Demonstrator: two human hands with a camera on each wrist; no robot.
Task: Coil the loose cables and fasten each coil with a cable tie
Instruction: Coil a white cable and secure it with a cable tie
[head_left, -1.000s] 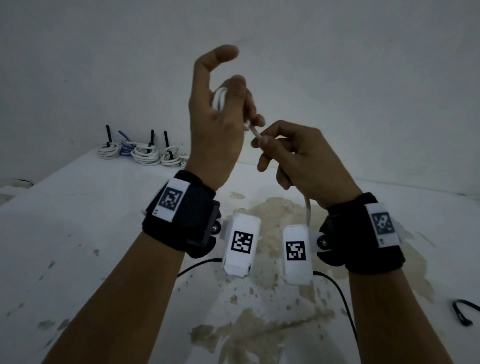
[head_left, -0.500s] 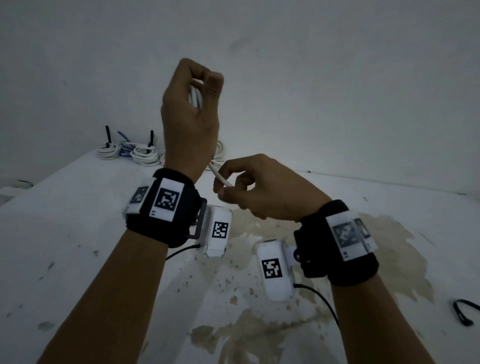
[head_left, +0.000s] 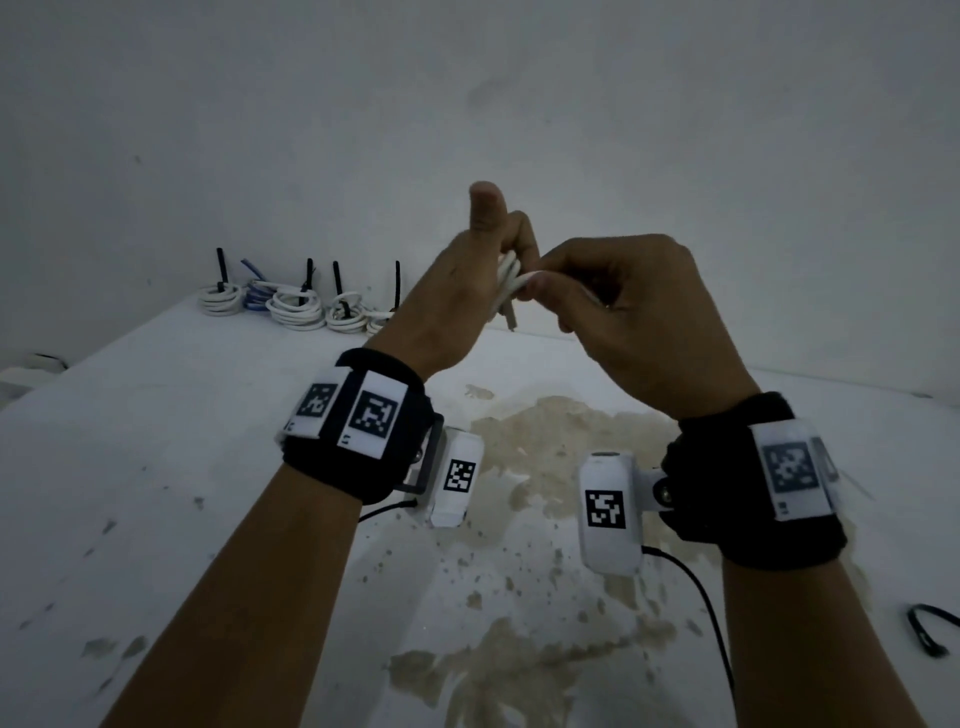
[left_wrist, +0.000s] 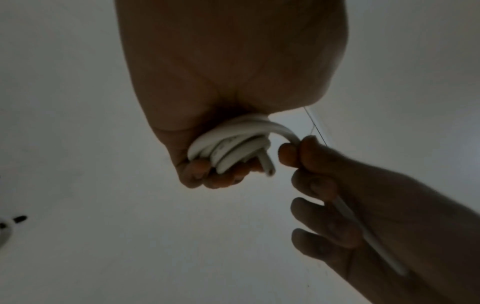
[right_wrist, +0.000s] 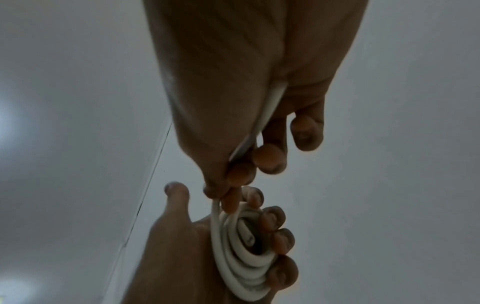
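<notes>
Both hands are raised above the white table (head_left: 156, 467). My left hand (head_left: 467, 280) curls its fingers round a small coil of white cable (left_wrist: 228, 144) (right_wrist: 239, 255), thumb sticking up. One cut cable end (left_wrist: 267, 166) pokes out of the coil. My right hand (head_left: 613, 296) pinches the free strand of the same cable (left_wrist: 285, 133) (right_wrist: 270, 107) right beside the coil, and the strand runs on through its palm. A black cable tie (head_left: 930, 629) lies on the table at the far right.
Several finished coils (head_left: 296, 306), white and one blue, each with a black tie standing up, line the table's far left edge by the wall. The tabletop carries brown stains (head_left: 545, 452). Black camera leads hang under both wrists.
The left hand came down and right and its thumb lifted. The right hand rose to meet it, bringing the free strand up against the coil.
</notes>
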